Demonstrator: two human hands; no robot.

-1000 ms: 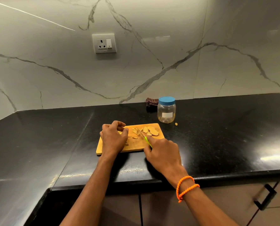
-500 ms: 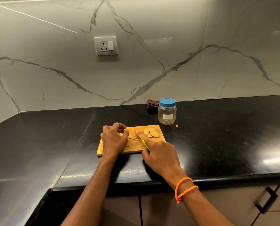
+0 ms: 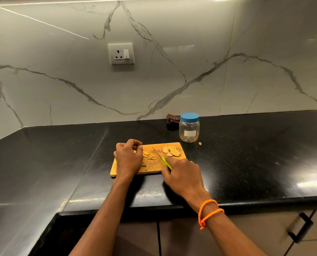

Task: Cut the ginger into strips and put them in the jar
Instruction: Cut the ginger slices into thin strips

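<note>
We slice on a rectangular light-wood cutting board (image 3: 179, 147) that lies on the polished black stone desk (image 3: 246, 154). The right hand (image 3: 183, 174) is clamped around the lime-green handle of a small knife (image 3: 166, 162), whose blade reaches forward and left onto the board. The left hand (image 3: 129, 157) sits with its fingers curled over the board's left part, fingertips tucked; whether it pins a piece of ginger beneath them we cannot tell.

To do this step well, in our judgement, we should keep the left fingertips curled back from the edge, steady one slice at a time, and draw the blade down in narrow parallel cuts so the strips come out even.

The thin pale cut ginger strips (image 3: 149, 157) lie scattered between the two hands, just beside the left thumb. The flat tan uncut ginger slices (image 3: 170, 150) rest in a small heap at the board's far right corner, just ahead of the right hand and apart from the blade.

The clear round plastic jar with a blue screw lid (image 3: 189, 127) stands on the desk just behind the board's right corner, lid on, so we judge that filling it is yet to come. A stray ginger crumb (image 3: 200, 143) lies beside the jar.
</note>
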